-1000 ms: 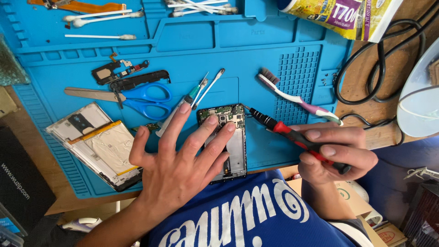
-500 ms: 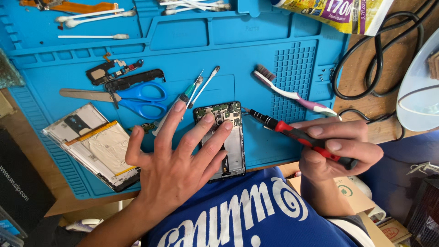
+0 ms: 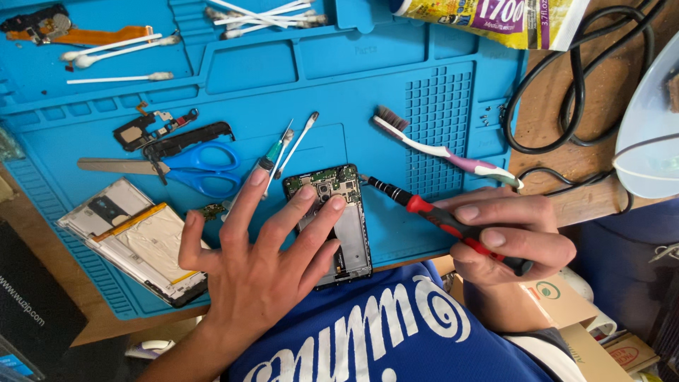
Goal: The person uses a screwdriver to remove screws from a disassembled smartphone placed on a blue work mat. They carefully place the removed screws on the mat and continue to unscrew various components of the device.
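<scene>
An opened phone body (image 3: pixel 346 230) with its green circuit board showing lies near the front edge of a blue repair mat (image 3: pixel 283 85). My left hand (image 3: pixel 258 258) lies flat on it, fingers spread, two fingertips pressing on the board end. My right hand (image 3: pixel 506 237) grips a red and black screwdriver (image 3: pixel 431 216), whose tip rests at the phone's top right corner.
Blue-handled scissors (image 3: pixel 191 168), two thin tools (image 3: pixel 286 150), small phone parts (image 3: pixel 163 131) and a detached screen panel (image 3: pixel 134 240) lie left. A toothbrush (image 3: pixel 445 152) lies right. Cotton swabs (image 3: pixel 117 49) sit at the back. A black cable (image 3: pixel 573 92) and a tube (image 3: pixel 495 18) are at the right.
The screwdriver tip has moved a little closer to the phone's top right corner. My left hand keeps pressing on the phone in the same place.
</scene>
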